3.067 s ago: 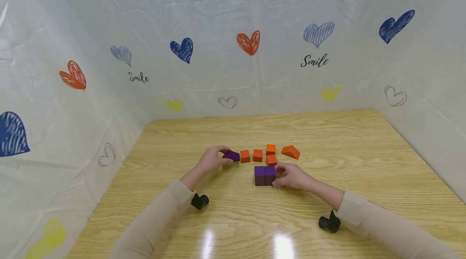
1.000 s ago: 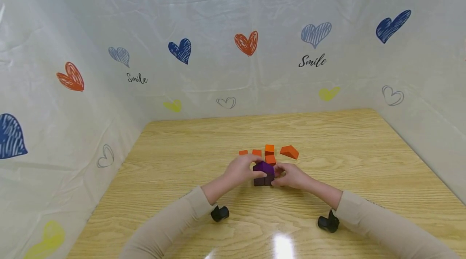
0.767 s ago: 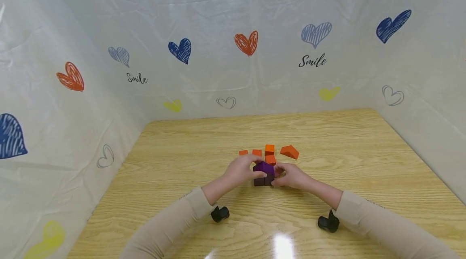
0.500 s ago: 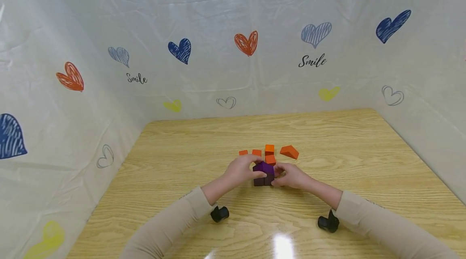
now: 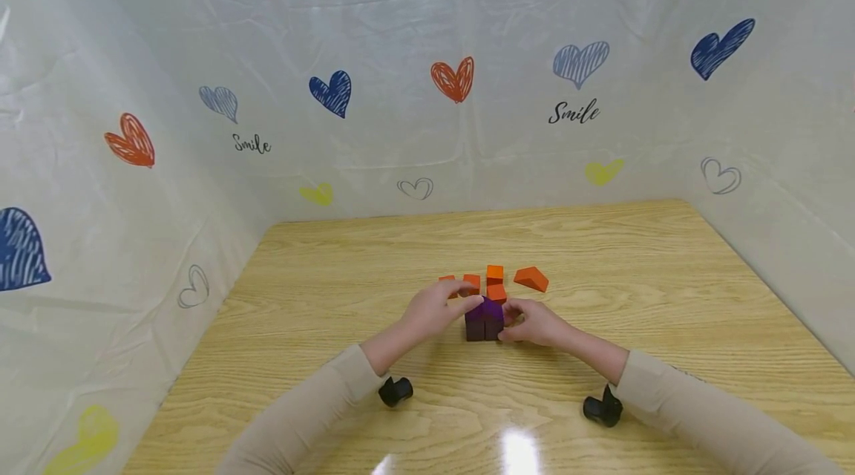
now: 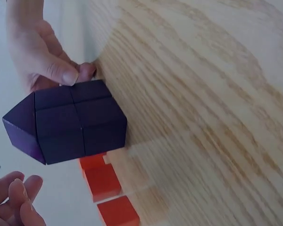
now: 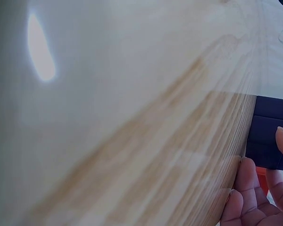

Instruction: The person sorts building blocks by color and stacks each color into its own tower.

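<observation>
Both my hands near purple blocks. My left hand: fingers and thumb loosely spread, just beside purple roof. My right hand: curved fingers, thumb at blocks' right side; can't tell whether pinching. Blocks upright on table, roof atop. Behind: orange cubes; farther right, orange wedge.

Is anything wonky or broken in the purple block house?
No, nothing stands out. The pointed purple roof sits evenly on the purple blocks, with no lean or big gap showing. The orange triangular block behind shows no damage either.
</observation>
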Tool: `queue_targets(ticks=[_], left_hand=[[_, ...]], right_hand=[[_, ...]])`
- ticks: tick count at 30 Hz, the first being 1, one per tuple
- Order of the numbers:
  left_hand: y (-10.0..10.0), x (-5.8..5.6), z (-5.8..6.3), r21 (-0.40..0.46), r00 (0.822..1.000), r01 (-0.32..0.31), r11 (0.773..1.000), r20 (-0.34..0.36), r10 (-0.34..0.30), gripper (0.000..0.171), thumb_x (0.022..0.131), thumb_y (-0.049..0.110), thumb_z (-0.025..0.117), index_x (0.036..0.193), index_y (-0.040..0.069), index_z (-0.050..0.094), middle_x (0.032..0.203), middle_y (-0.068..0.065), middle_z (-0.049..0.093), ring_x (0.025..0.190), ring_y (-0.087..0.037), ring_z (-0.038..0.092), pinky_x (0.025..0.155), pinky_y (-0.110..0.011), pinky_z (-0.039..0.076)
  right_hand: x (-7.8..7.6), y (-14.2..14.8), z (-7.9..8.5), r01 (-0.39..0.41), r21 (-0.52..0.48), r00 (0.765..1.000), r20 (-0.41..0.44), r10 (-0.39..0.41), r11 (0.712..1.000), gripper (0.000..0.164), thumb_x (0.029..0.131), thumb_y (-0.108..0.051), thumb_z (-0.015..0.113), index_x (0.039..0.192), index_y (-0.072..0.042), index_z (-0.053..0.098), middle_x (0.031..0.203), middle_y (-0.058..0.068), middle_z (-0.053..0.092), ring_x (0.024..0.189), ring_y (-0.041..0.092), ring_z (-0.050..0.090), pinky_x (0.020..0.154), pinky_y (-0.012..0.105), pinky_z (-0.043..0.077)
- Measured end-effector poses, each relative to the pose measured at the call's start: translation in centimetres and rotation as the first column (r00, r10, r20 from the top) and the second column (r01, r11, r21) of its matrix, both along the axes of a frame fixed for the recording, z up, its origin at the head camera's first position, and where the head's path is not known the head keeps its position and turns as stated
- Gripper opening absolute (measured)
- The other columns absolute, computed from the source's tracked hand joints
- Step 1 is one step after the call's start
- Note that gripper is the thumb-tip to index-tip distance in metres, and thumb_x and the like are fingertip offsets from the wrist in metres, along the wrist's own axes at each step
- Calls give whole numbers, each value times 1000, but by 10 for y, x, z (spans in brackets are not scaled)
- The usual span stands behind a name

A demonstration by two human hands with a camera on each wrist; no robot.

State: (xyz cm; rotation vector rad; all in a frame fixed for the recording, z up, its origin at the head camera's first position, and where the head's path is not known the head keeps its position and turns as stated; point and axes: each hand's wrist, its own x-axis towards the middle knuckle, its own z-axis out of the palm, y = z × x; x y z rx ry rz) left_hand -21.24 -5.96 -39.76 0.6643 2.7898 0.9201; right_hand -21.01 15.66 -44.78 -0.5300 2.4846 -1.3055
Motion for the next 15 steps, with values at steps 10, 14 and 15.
queue_targets(ticks=[10, 14, 15], left_hand=[[-14, -10, -4, 13, 999, -29, 1000, -37, 29, 50, 95, 45, 42, 125, 8, 57, 125, -8, 57, 113, -26, 54, 93, -42, 43], [-21, -17, -6, 9, 997, -48, 999, -65, 48, 44, 96, 38, 44, 123, 7, 57, 121, -8, 59, 111, -25, 55, 91, -41, 44], [-22, -19, -7, 13, 996, -53, 999, -72, 54, 43, 96, 37, 44, 123, 6, 57, 120, -9, 60, 111, -26, 55, 90, -42, 44]], right_hand=[[1, 2, 3, -3, 4, 1000, 20, 2, 1000, 34, 74, -13, 75, 101, 0, 59, 95, 7, 60, 88, 20, 55, 70, 27, 47], [0, 8, 6, 4, -21, 999, 45, -3, 1000, 38, 75, -6, 72, 107, 5, 55, 96, 12, 59, 85, 19, 56, 68, 26, 48], [0, 9, 7, 12, -23, 999, 49, -11, 1000, 38, 75, -5, 72, 108, 5, 55, 96, 13, 59, 83, 19, 56, 67, 26, 48]])
